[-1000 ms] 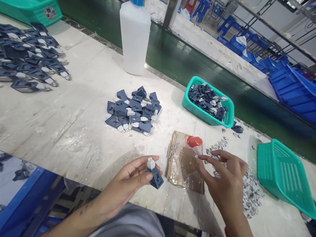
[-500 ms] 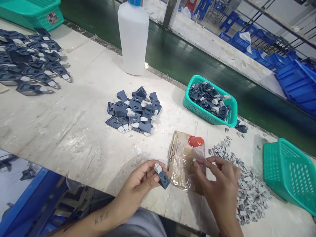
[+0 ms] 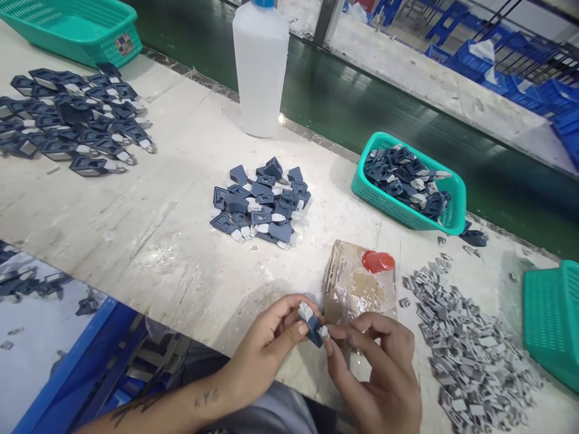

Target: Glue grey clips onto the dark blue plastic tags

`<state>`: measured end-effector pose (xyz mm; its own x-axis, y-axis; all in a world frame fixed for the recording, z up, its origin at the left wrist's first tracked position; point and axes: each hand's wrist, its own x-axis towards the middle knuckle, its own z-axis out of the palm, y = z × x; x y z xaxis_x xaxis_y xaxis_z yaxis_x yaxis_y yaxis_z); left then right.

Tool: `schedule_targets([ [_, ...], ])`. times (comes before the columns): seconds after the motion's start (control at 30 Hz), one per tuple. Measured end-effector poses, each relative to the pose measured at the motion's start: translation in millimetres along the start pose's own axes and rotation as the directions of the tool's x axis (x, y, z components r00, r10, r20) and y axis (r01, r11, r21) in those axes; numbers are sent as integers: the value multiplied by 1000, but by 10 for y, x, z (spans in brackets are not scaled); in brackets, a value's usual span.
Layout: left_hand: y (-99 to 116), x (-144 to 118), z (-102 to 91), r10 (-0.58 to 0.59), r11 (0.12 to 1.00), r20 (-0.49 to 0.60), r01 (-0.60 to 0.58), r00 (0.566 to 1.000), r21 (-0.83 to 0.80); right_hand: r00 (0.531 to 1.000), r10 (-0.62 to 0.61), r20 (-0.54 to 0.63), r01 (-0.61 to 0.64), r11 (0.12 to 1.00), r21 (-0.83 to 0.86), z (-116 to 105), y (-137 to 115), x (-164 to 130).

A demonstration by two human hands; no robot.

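My left hand [image 3: 283, 331] is closed on a dark blue plastic part [image 3: 312, 330] with a light grey tip at its upper end. Between the thumb and index finger of my right hand [image 3: 373, 367] is a small light grey plastic piece [image 3: 324, 332], held against or very close to the lower end of the blue part; contact is hard to make out. Just beyond my hands lies a plastic-wrapped cardboard pad [image 3: 357, 286] with a red cap [image 3: 378, 261] on it. A heap of small grey pieces [image 3: 474, 349] spreads to the right of my right hand.
A cluster of blue-and-grey parts [image 3: 262, 202] lies mid-table, a bigger group [image 3: 76, 117] at left. Green baskets stand at back left [image 3: 131, 45], back right [image 3: 362, 181], holding parts, and far right [image 3: 538, 319]. A white bottle [image 3: 261, 72] stands by the green belt [image 3: 344, 90].
My right hand has moved left from over the cardboard pad, bringing the small grey piece to the blue part. My left hand still holds that part. The whole view has shifted slightly.
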<state>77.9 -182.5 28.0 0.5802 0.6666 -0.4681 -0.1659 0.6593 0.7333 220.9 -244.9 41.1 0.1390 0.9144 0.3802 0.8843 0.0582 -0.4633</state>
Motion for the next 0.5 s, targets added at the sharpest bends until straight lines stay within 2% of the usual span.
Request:
schedule_targets([
  [0.23, -24, -4, -12, 21, 999, -4, -21, 1000, 40, 998, -55, -16, 55, 998, -27, 33, 19, 2],
  [0.37, -42, 2, -16, 46, 998, 5, -46, 999, -34, 992, -124, 34, 127, 990, -68, 64, -73, -71],
  [0.43, -67, 6, -16, 58, 993, 7, -57, 998, -108, 993, -109, 52, 111, 993, -33, 81, -140, -134],
  [0.5, -101, 3, -14, 60, 984, 25, -55, 998, -171, 999, -39, 9, 38, 997, 66, 88, -199, -197],
])
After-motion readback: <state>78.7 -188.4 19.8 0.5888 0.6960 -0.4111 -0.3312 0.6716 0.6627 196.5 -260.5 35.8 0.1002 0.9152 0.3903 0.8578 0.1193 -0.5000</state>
